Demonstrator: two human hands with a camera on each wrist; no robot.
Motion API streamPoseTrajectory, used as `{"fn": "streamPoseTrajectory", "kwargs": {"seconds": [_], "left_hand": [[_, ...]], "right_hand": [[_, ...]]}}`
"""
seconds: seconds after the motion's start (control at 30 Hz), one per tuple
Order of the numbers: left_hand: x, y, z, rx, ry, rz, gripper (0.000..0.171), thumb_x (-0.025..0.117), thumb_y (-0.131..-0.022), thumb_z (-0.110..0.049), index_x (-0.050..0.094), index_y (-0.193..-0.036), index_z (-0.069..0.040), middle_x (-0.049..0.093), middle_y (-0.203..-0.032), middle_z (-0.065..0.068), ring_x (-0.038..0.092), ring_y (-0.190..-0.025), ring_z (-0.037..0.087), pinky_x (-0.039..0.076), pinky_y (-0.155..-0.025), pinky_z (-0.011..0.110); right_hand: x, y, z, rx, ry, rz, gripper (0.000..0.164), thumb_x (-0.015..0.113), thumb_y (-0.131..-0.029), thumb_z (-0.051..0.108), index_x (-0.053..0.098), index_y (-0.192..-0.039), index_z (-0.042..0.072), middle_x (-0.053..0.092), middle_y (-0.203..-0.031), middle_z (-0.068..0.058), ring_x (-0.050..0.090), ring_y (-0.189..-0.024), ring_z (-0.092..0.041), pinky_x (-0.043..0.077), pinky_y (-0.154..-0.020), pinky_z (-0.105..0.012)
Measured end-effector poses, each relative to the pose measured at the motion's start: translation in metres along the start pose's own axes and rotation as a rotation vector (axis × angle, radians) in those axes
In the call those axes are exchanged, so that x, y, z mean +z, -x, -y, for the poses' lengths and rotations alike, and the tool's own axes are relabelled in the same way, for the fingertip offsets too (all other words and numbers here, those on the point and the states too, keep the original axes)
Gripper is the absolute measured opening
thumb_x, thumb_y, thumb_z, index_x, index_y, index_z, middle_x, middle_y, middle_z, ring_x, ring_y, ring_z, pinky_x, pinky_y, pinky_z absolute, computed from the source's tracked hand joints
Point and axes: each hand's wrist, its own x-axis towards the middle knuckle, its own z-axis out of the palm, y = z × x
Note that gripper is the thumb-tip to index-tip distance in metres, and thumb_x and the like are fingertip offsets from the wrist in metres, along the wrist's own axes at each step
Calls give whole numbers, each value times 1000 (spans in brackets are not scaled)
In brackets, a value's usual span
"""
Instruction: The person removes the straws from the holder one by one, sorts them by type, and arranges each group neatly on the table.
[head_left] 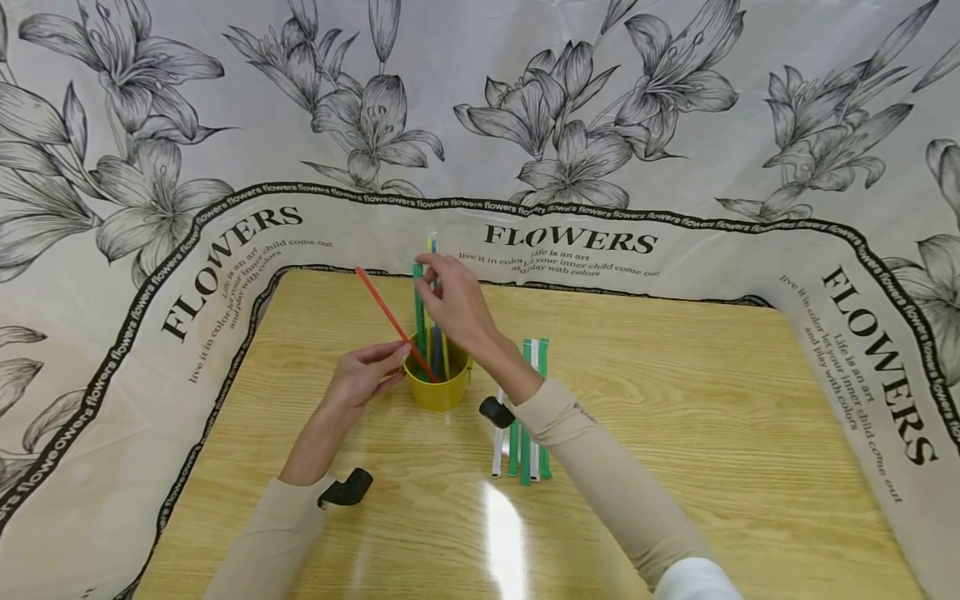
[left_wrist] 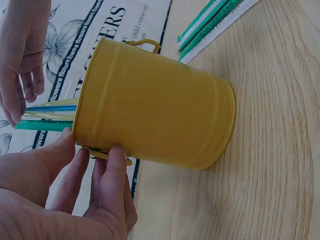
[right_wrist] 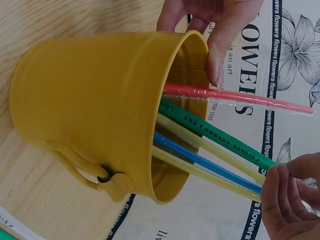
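Observation:
A yellow metal bucket stands upright on the table, holding several wrapped straws. My left hand grips its left side, thumb at the rim and fingers around the small side handle. A red straw in clear wrap leans out over the rim near my left thumb. Above the bucket, my right hand pinches the top end of a straw in a green printed sleeve, whose lower end is inside the bucket. Beside it stand a blue straw and yellow straws. The bucket wall hides their lower ends.
Several green and white wrapped straws lie side by side on the wooden table, right of the bucket and partly under my right forearm. A white flower-printed cloth rises behind the table and along its sides.

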Motion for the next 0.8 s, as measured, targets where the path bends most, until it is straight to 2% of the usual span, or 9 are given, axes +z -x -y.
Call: {"fn": "streamPoseTrajectory", "kwargs": {"seconds": [0.2, 0.4, 0.6, 0.8], "left_hand": [[1, 0, 0, -1, 4, 1, 41, 74, -98, -19, 67, -134, -2, 69, -127, 7, 69, -109, 15, 60, -94, 30], [0, -1, 1, -5, 4, 4, 42, 73, -98, -20, 67, -135, -1, 68, -126, 8, 66, -116, 20, 57, -98, 33], [0, -1, 0, -11, 1, 1, 42, 73, -98, -19, 66, -135, -1, 67, -125, 8, 67, -110, 17, 61, -90, 26], [0, 1, 0, -10, 0, 5, 43, 73, -99, -19, 65, -137, -1, 66, -127, 9, 65, -115, 21, 60, -92, 27]], "right_hand": [[-1, -1, 3, 16, 30, -6, 20, 64, -102, 8, 68, -119, -1, 63, -95, -11, 57, -72, -20, 48, -62, -26], [-2, 1, 4, 17, 14, -8, 14, 66, -102, 11, 68, -110, 0, 63, -102, -13, 58, -76, -22, 50, -65, -26], [-6, 6, 4, 0, -118, 16, 17, 68, -100, 6, 65, -115, -2, 71, -102, -14, 68, -83, -24, 60, -73, -27], [-7, 13, 2, 66, -233, 40, 32, 71, -98, 5, 61, -128, -1, 74, -104, -17, 71, -94, -26, 62, -87, -33]]}}
